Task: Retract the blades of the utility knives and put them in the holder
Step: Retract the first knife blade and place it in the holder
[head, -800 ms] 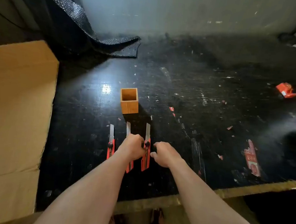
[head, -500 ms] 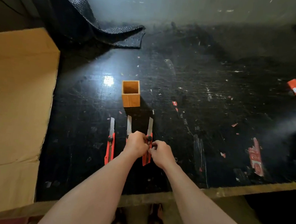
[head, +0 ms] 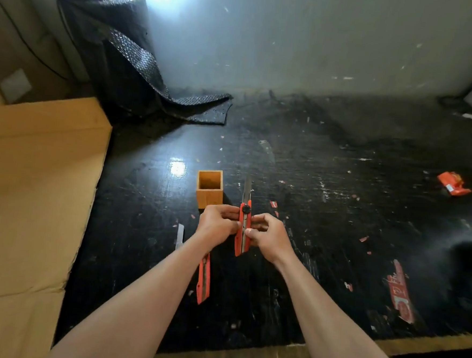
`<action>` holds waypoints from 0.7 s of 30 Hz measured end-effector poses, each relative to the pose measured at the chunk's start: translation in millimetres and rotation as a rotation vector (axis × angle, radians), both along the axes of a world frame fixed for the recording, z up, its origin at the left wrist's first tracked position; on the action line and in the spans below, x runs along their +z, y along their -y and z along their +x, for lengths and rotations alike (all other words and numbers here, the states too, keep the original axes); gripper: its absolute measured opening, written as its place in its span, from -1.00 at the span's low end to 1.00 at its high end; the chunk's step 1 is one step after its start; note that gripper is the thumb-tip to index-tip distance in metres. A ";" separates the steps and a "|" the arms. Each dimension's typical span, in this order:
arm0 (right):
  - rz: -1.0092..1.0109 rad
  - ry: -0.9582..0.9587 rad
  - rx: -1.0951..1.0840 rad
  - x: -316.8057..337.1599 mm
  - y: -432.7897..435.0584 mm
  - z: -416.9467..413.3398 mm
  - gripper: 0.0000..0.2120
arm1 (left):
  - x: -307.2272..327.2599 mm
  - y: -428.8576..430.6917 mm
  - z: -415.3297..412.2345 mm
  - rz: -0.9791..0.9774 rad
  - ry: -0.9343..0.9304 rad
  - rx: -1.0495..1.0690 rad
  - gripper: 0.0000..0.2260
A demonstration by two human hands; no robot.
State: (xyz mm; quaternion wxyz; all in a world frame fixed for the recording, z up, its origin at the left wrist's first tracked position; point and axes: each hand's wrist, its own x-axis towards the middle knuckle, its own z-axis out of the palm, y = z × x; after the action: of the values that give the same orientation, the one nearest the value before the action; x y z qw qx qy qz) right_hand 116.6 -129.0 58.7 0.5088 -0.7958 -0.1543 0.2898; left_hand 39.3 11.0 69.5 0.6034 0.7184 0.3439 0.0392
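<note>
A: Head view: what is recorded?

B: One utility knife, flat on the tabletop moments ago, is now raised and pinched between left hand and right hand. Its blade is still extended.

A: Consequence?

B: Retraction is judged imminent. The holder stands empty just beyond; a second knife remains on the tabletop.
</note>
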 end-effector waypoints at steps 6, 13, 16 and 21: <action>0.154 0.084 0.045 63.9 -29.6 19.9 -0.80 | 69.1 -30.5 10.4 -0.125 0.185 0.020 -0.72; 0.316 0.184 0.138 129.9 -62.9 28.3 -0.69 | 134.2 -65.6 5.4 -0.095 0.360 0.027 -0.59; 0.313 0.289 0.183 153.4 -81.0 30.9 -0.59 | 163.0 -76.2 -0.2 -0.068 0.433 0.033 -0.60; 0.314 0.485 0.153 183.9 -110.0 39.0 -0.61 | 193.2 -86.8 -3.6 0.001 0.491 0.041 -0.60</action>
State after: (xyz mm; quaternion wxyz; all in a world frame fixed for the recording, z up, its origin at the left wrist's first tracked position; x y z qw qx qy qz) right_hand 155.6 -19.0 242.7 0.5508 -0.7393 -0.3739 0.1011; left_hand 35.7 97.8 262.7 0.6676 0.6804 0.2015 0.2251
